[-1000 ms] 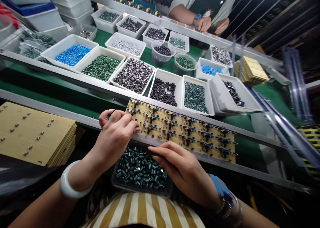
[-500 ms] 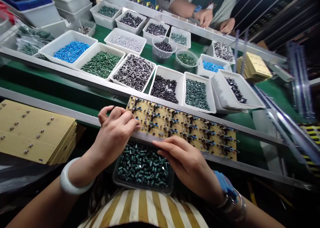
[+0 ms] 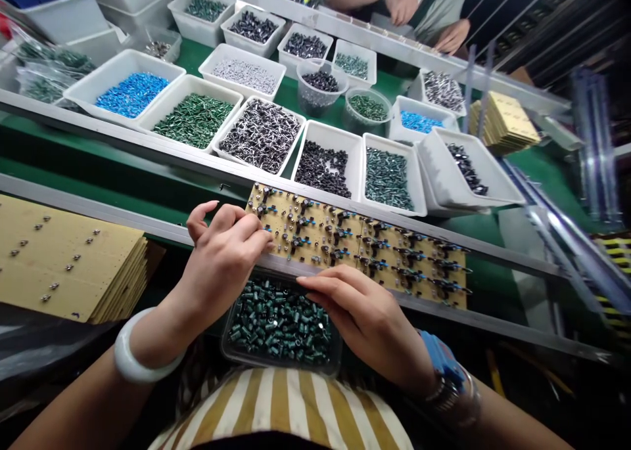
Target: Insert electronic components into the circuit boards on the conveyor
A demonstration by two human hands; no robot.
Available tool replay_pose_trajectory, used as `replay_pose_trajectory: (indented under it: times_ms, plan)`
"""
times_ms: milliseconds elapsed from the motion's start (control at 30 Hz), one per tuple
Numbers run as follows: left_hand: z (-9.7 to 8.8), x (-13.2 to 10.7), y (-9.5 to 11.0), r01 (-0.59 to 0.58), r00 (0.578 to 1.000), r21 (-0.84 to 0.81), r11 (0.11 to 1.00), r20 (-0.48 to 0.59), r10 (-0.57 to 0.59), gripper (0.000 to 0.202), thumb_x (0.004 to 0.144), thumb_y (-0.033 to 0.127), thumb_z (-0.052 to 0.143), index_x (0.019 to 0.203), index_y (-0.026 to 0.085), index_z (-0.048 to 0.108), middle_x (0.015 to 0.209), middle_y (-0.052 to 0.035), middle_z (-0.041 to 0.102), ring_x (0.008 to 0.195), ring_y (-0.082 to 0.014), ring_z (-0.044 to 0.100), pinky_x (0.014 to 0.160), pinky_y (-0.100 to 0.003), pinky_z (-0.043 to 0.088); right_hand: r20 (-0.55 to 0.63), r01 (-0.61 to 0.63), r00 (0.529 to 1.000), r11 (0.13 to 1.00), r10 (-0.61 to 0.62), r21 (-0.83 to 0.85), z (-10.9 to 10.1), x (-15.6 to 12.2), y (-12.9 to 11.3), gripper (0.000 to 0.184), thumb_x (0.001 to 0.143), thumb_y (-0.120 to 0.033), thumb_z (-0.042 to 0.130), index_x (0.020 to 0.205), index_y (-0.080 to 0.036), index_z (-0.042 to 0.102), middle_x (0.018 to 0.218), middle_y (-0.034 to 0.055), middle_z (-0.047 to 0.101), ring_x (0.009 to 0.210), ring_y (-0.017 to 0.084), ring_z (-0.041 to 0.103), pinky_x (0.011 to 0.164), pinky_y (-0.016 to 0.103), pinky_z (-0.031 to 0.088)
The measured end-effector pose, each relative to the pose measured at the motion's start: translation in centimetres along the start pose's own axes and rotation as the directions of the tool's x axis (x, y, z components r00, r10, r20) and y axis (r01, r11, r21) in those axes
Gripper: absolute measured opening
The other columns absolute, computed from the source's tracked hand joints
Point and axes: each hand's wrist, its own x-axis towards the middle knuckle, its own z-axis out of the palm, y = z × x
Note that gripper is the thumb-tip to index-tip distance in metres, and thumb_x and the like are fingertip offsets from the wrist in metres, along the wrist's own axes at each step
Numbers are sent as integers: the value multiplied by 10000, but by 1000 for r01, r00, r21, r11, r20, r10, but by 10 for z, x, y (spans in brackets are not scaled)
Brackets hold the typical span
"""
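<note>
My left hand (image 3: pixel 224 256) is over the left end of a tan circuit board (image 3: pixel 315 256), with thumb and index finger pinched at its surface. Whatever is between those fingertips is too small to make out. The board carries rows of black, blue and green electronic components and rests along a metal rail. My right hand (image 3: pixel 362 315) hovers at the rail's front edge, thumb and forefinger brought together; I cannot make out what they hold. Below both hands, a clear tray (image 3: pixel 335 361) contains many dark green cylindrical capacitors (image 3: pixel 279 322).
Beyond the rail stand white bins of loose components, among them blue parts (image 3: pixel 132 95), green parts (image 3: pixel 197 118) and black parts (image 3: pixel 323 167). Stacked boards (image 3: pixel 64 259) lie at left, another stack (image 3: pixel 507 121) at back right. A co-worker's hands (image 3: pixel 403 3) are across the bench.
The whole view has shifted slightly, with the far bins a little higher. Both hands keep nearly the same place and pinched shape. The co-worker's hands have moved a little.
</note>
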Motion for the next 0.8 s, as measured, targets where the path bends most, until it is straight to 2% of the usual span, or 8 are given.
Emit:
replay_pose_trajectory:
  times_ms: [167, 300, 367, 433, 533, 667, 733, 800]
  plan:
    - [0, -4, 6, -20, 999, 20, 1000, -43, 21, 85, 982, 191, 662, 980, 233, 737, 883, -2, 717, 1017, -284, 581, 1089, -573, 252, -43, -36, 998, 999, 34, -31, -6, 3, 5, 274, 1009, -149, 566, 1235, -230, 699, 1041, 70, 726, 934, 177, 710, 838, 296, 618]
    - [-2, -10, 16, -33, 995, -1, 999, -91, 33, 140, 999, 218, 645, 1124, 203, 707, 952, -34, 722, 988, -273, 580, 1050, -526, 321, -80, -81, 994, 992, 73, -96, -17, 12, 19, 263, 1009, -158, 574, 1239, -216, 686, 1086, 70, 733, 983, 190, 712, 887, 319, 598]
    - [1, -15, 25, -120, 992, -86, 989, -36, 117, 172, 1004, 291, 643, 1126, 180, 690, 961, -49, 703, 966, -262, 574, 989, -466, 383, -97, -114, 990, 987, 103, -117, -22, 18, 27, 170, 985, -188, 635, 1141, -206, 700, 1020, 49, 748, 918, 185, 719, 855, 313, 597]
    - [7, -22, 35, -228, 965, -179, 957, 94, 247, 157, 984, 334, 669, 1020, 182, 687, 885, -34, 664, 919, -252, 567, 977, -449, 400, -84, -120, 991, 982, 109, -148, -26, 24, 34, 120, 969, -194, 662, 1083, -202, 698, 982, 39, 750, 889, 186, 716, 837, 317, 591]
    - [20, -32, 47, -297, 911, -202, 933, 235, 340, 133, 945, 246, 707, 835, 202, 646, 777, 4, 596, 845, -228, 551, 1086, -487, 330, -39, -59, 998, 973, 52, -222, -28, 31, 40, 116, 985, -180, 625, 1081, -187, 690, 1012, 65, 727, 939, 207, 698, 872, 350, 574]
    - [27, -39, 50, -290, 912, -192, 938, 241, 331, 169, 946, 177, 690, 790, 207, 630, 747, 17, 578, 830, -214, 536, 1140, -493, 251, 22, 26, 1000, 933, -19, -360, -28, 37, 42, 129, 998, -191, 595, 1072, -152, 693, 1000, 97, 682, 930, 233, 675, 871, 381, 559]
    - [25, -39, 48, -280, 915, -214, 936, 235, 328, 102, 959, 155, 667, 872, 207, 659, 769, 19, 603, 835, -216, 539, 1133, -491, 231, 56, 56, 998, 907, -36, -417, -29, 39, 43, 137, 998, -193, 592, 1076, -141, 691, 993, 102, 675, 930, 246, 667, 866, 394, 555]
    - [22, -38, 46, -261, 922, -254, 931, 222, 319, 90, 985, 144, 629, 1036, 206, 668, 830, 18, 642, 861, -215, 552, 1111, -476, 236, 86, 72, 996, 890, -37, -451, -31, 41, 43, 138, 997, -202, 596, 1077, -140, 689, 989, 102, 674, 932, 255, 661, 861, 401, 552]
